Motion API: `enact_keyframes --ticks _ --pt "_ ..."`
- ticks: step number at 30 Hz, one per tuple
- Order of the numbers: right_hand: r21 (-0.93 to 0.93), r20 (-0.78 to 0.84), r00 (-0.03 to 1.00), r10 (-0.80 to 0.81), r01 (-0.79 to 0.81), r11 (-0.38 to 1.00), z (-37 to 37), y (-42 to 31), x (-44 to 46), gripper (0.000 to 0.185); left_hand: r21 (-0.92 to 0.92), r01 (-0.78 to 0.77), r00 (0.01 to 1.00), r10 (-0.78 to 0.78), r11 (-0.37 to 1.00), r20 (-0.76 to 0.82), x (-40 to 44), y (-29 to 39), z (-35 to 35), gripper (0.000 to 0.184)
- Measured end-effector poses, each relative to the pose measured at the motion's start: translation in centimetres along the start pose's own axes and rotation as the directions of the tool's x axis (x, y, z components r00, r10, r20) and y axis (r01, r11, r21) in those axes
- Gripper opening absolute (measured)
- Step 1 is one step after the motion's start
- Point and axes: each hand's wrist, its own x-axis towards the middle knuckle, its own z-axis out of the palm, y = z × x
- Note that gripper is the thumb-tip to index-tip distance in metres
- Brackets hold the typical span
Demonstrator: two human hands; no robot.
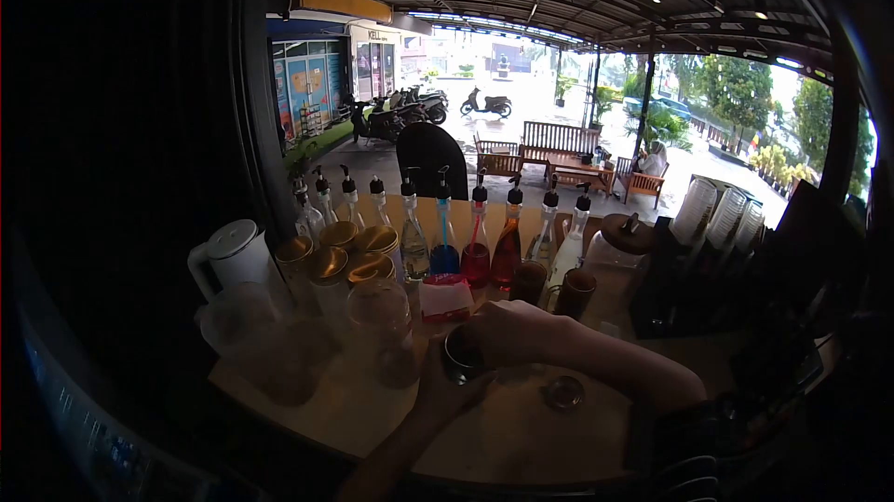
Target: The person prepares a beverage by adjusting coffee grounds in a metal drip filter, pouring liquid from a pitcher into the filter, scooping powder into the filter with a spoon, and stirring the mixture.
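My left hand (447, 386) is wrapped round a dark round container (462, 358) with a shiny rim, low over the counter. It may be a glass or a jar; its contents are too dark to make out. Bent over its far side is my right hand (514, 330), fingers curled down. Whatever those fingers pinch is hidden. Just behind the hands sits a red and white packet (446, 299). A small clear glass dish or lid (563, 392) lies to the right, and a clear jar (380, 311) stands to the left.
Several pump-topped syrup bottles (475, 246) line the counter's (503, 446) far edge. Gold-lidded canisters (328, 264) and a white pitcher (237, 255) stand left. Two dark mugs (575, 292) are behind my right forearm. Stacked clear cups (694, 210) sit right. A person (654, 162) sits outside.
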Motion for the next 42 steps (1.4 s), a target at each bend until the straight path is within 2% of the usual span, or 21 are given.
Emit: enact_keyframes --ticks 1,3,5,7,9,12,14,15,16,18,20,22,25,29,31,33,35,37,39,42 --pt "0.003 0.0 1.0 -0.001 0.001 1.0 0.6 0.1 0.3 0.028 -0.038 -0.003 1.0 0.003 0.999 -0.002 0.0 -0.1 0.1 0.076" --pt "0.007 -0.127 0.991 -0.026 0.028 1.0 2.1 0.2 0.9 0.03 -0.072 -0.001 1.0 0.001 0.997 0.0 0.0 0.2 0.1 0.076" --pt "0.059 -0.131 0.99 -0.049 0.058 0.997 1.7 0.5 0.3 0.025 -0.048 0.07 0.997 -0.07 0.996 0.016 0.0 1.1 0.1 0.077" --pt "0.105 -0.131 0.988 -0.081 0.095 0.99 1.7 0.6 0.1 0.02 -0.065 0.022 1.0 -0.022 0.998 0.003 0.1 -1.3 0.4 0.078" --pt "0.034 -0.221 0.975 0.016 -0.008 0.999 2.2 0.7 0.2 0.022 -0.08 -0.026 1.0 0.026 0.996 -0.009 -0.1 -1.6 0.3 0.079" --pt "0.127 -0.127 0.992 0.006 0.01 0.992 2.3 0.8 0.1 0.026 0.008 -0.005 1.0 0.005 1.0 0.011 -0.1 0.1 0.0 0.08" --pt "0.081 -0.126 0.992 0.031 -0.021 0.996 1.8 0.9 -0.3 0.024 -0.113 0.027 0.999 -0.023 0.993 0.032 -0.1 -1.7 0.3 0.08" --pt "0.036 -0.128 0.99 0.055 -0.051 0.998 1.7 0.9 -0.4 0.021 -0.112 0.028 0.999 -0.025 0.993 0.029 -0.2 -1.5 0.2 0.08" --pt "0.044 -0.196 0.979 0.048 -0.04 0.998 2.8 1.3 0.3 0.018 -0.071 0.017 1.0 -0.016 0.997 0.023 -0.2 -1.1 0.1 0.08" --pt "0.051 -0.195 0.98 0.027 -0.017 0.999 3.1 1.2 0.6 0.018 -0.034 0.003 1.0 -0.002 0.999 0.019 -0.1 -1.1 0.1 0.079" --pt "0.056 -0.195 0.981 0.004 0.007 0.998 2.7 1.2 0.5 0.018 -0.124 0.011 0.999 -0.006 0.992 0.041 0.0 -1.9 0.3 0.079" --pt "0.012 -0.091 0.996 0.0 0.001 1.0 1.7 1.2 0.2 0.018 -0.121 0.014 0.999 -0.01 0.993 0.034 -0.1 -0.9 0.2 0.079" --pt "0.05 -0.176 0.984 -0.012 0.021 0.999 2.8 0.9 0.7 0.02 -0.128 0.009 0.999 -0.004 0.992 0.038 0.0 -1.1 0.1 0.079" --pt "-0.024 -0.095 0.991 -0.094 0.092 0.995 2.5 2.0 0.5 0.022 -0.127 -0.002 1.0 0.005 0.992 0.022 0.0 -1.5 0.3 0.079" --pt "-0.006 -0.184 0.983 -0.01 0.009 1.0 3.2 1.9 0.6 0.023 -0.142 0.008 1.0 -0.006 0.99 0.013 0.0 -1.6 0.4 0.079" --pt "-0.004 -0.167 0.986 -0.029 0.029 1.0 3.1 2.0 0.4 0.022 -0.159 0.029 1.0 -0.028 0.987 0.009 -0.1 -1.5 0.4 0.079" --pt "0.001 -0.141 0.989 -0.05 0.051 0.999 2.9 2.1 0.1 0.022 -0.104 0.014 1.0 -0.015 0.995 -0.003 0.0 -1.1 0.4 0.079" --pt "-0.02 -0.214 0.977 0.019 -0.024 0.999 2.8 2.0 -0.1 0.023 -0.082 0.014 1.0 -0.015 0.996 -0.003 0.1 -0.9 0.1 0.078" --pt "-0.023 -0.157 0.987 0.04 -0.045 0.999 3.1 1.7 0.3 0.022 -0.06 0.001 1.0 0.0 0.998 0.005 0.0 -1.1 0.1 0.078" --pt "0.025 -0.175 0.984 -0.043 0.048 0.999 3.0 2.0 0.2 0.02 -0.086 -0.016 1.0 0.015 0.996 -0.008 0.1 -1.3 0.3 0.079"
